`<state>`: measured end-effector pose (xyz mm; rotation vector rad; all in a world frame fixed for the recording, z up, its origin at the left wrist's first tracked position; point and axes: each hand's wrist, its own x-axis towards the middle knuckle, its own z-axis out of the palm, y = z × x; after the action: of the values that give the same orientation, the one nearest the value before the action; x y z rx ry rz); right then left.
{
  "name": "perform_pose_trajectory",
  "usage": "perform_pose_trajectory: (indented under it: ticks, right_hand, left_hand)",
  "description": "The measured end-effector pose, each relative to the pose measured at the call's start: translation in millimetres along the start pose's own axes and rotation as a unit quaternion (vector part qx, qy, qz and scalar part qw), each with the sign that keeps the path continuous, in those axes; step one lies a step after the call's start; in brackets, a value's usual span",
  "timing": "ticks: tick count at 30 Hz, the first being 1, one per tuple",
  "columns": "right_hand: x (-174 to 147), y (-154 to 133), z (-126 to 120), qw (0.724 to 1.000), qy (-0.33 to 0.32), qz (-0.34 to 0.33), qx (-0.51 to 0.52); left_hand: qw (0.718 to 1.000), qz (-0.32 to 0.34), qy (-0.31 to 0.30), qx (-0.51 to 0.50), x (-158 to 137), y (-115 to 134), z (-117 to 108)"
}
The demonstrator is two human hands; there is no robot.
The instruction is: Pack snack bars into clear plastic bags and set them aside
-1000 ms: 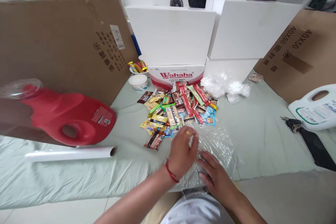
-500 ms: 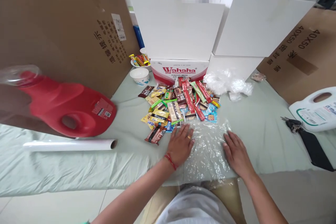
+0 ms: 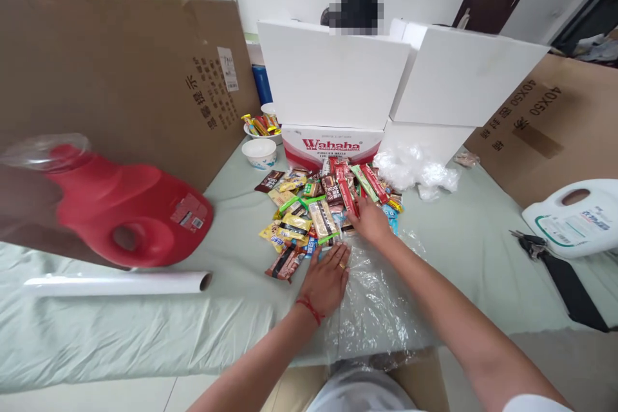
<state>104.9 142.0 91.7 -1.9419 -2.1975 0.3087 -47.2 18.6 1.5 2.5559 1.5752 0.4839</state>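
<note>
Your L hand flat, fingers extended, 9 o'clock of clear plastic film; R hand at slim red-wrapped bar, 12 o'clock, grip: can't tell.

I see the bare right hand gone from the clear, crinkled plastic sheet's three o'clock edge to beyond twelve, fingertips at a slim red-wrapped bar. The red-corded left hand, curled a second ago, lies flat toward ten o'clock.
</note>
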Motion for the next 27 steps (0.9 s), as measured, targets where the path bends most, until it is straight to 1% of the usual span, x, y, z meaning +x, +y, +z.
perform_pose_trajectory:
  ticks: [2,4,5,7,9,12,14,17,20,24,27]
  right_hand:
    - [11.7,-14.1,12.3,0.999,-0.015,0.018,-0.032]
    - [14.7,-16.6,17.6,0.998,-0.026,0.035,-0.041]
    - [15.0,-14.1,16.2,0.998,-0.03,0.036,-0.037]
    - [16.9,-3.8,5.6,0.999,-0.027,0.029,-0.019]
    - [24.0,10.3,-11.1,0.999,-0.005,0.033,-0.003]
    - [45.1,29.8,-32.4,0.995,0.035,0.094,-0.009]
    - [62.1,37.7,-36.7,0.99,0.031,0.133,-0.032]
    - [83.8,43.2,-29.7,0.987,0.001,0.144,-0.065]
    - [95.6,49.8,-20.6,0.989,-0.008,0.137,-0.054]
    - [96.9,65.5,-17.2,0.991,-0.01,0.13,-0.035]
    - [92.7,71.5,-14.1,0.991,-0.005,0.133,-0.027]
  left_hand:
    - [1.0,0.001,-0.008,-0.005,0.2,-0.1,-0.1]
    - [1.0,-0.002,-0.013,-0.012,0.6,-0.4,-0.3]
    - [1.0,-0.004,-0.013,-0.016,0.8,-0.5,-0.4]
    - [1.0,-0.005,-0.015,-0.024,1.4,-0.8,-1.1]
    - [0.999,-0.004,-0.017,-0.032,2.0,-1.1,-2.0]
    - [0.999,0.0,-0.022,-0.041,2.8,-1.3,-2.9]
    - [0.999,0.0,-0.023,-0.044,3.1,-1.3,-2.9]
    - [0.999,-0.001,-0.021,-0.04,3.1,-0.8,-2.9]
    - [0.999,0.002,-0.018,-0.037,3.1,-0.3,-3.6]
    - [0.999,0.005,-0.021,-0.041,3.3,-0.3,-4.8]
    - [0.999,0.001,-0.02,-0.039,3.4,-0.2,-4.9]
